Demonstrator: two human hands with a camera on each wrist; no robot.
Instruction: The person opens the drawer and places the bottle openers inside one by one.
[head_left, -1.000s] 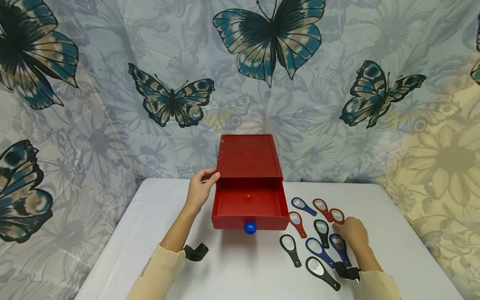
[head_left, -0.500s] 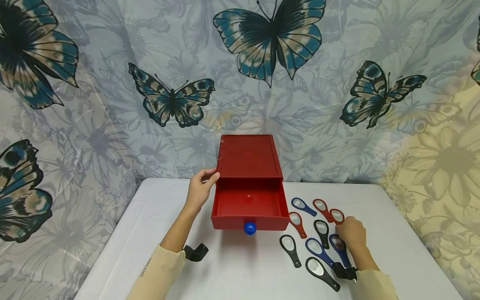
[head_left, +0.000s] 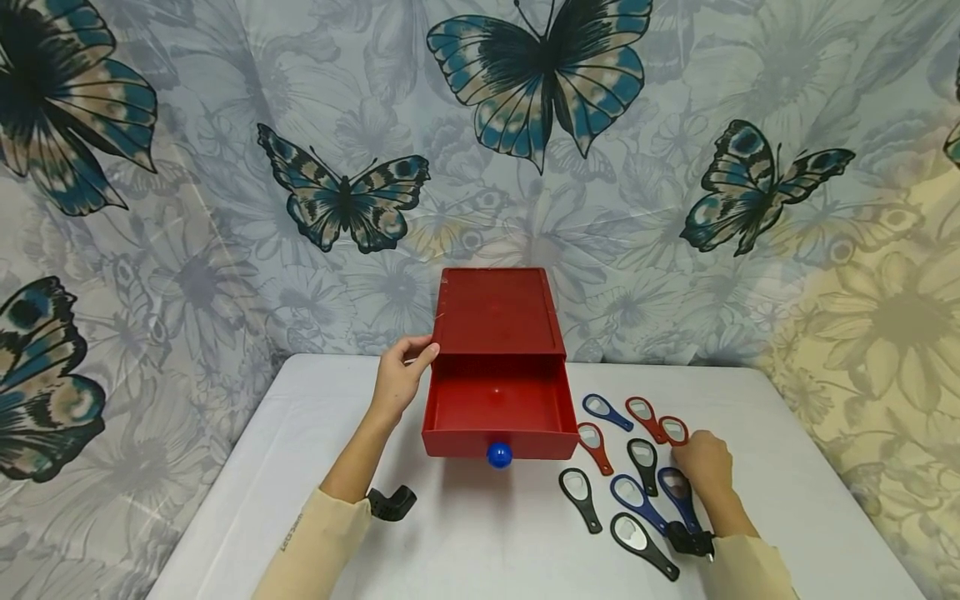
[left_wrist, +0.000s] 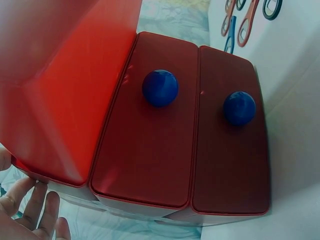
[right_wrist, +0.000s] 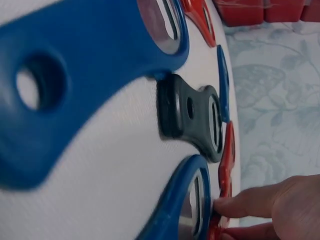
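Right hand pinches a red magnifier; left hand rests on the box

The red box (head_left: 498, 312) stands at the far middle of the desk (head_left: 247, 533), its top drawer (head_left: 487, 408) pulled out toward the near side, with a blue knob (head_left: 499, 455) on the front. The left wrist view shows two lower drawers (left_wrist: 145, 135) pushed in, each with its own blue knob.

The left hand (head_left: 397, 383) lies against the box's left side, thumb near the front edge, fingers loose and clenched round nothing. The right hand (head_left: 705, 467), on the right of the desk, grasps the held red magnifier (head_left: 673, 430) between thumb and finger; its ring points far and left, and the hand covers its handle.

Just left of that ring lies a second red magnifier (head_left: 642, 417); farther left is a blue magnifier (head_left: 606, 412). A third red magnifier (head_left: 596, 450) sits just beside the drawer's right front corner. A black magnifier (head_left: 643, 467) lies between it and the right hand. Nearer are two more blue ones (head_left: 633, 497) and two more black ones, one to the left (head_left: 582, 500) and one nearest (head_left: 645, 546).

Beige sleeves (head_left: 318, 542) cover both forearms. A butterfly-patterned cloth (head_left: 600, 308) hangs behind the desk.
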